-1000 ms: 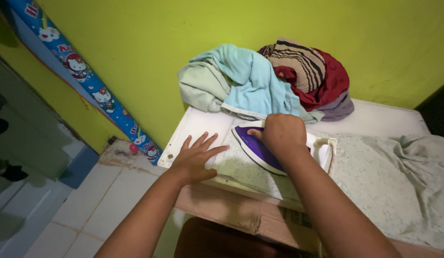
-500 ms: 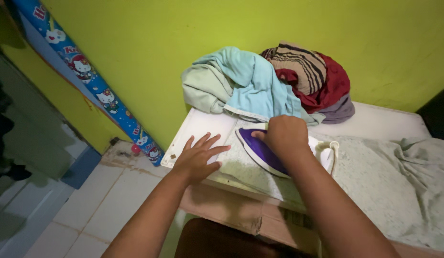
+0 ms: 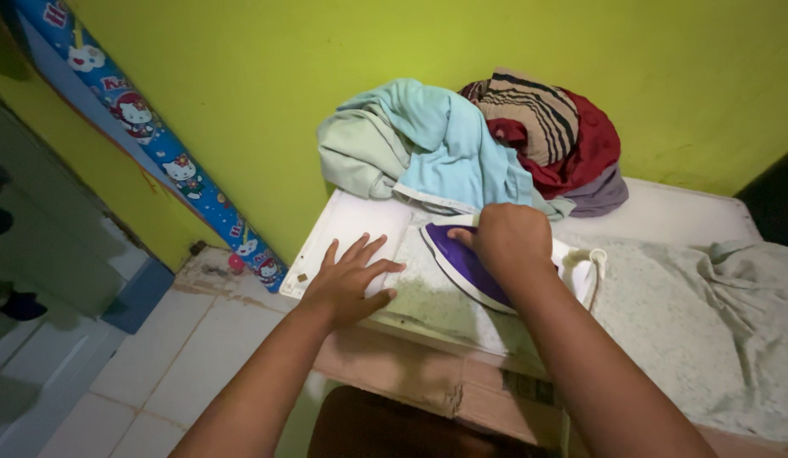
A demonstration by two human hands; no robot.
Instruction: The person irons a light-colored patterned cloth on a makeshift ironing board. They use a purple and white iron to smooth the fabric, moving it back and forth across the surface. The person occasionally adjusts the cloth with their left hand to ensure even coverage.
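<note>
Glossy purple plastic iron on matt speckled cloth.

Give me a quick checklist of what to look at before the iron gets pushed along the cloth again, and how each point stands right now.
1. Grip on the iron: the right hand is closed over its handle. Ok.
2. Cloth held down: the left hand lies flat at the edge of the pale green cloth. Ok.
3. Fingers away from the soleplate: a gap shows between the left fingertips and the iron's tip. Ok.
4. Cloth smooth ahead: flat by the iron, crumpled at the far right. Not ok.
5. Pile of clothes against the wall, close behind the iron. Cannot tell if it touches.
6. Cord free: hidden. Cannot tell.
</note>
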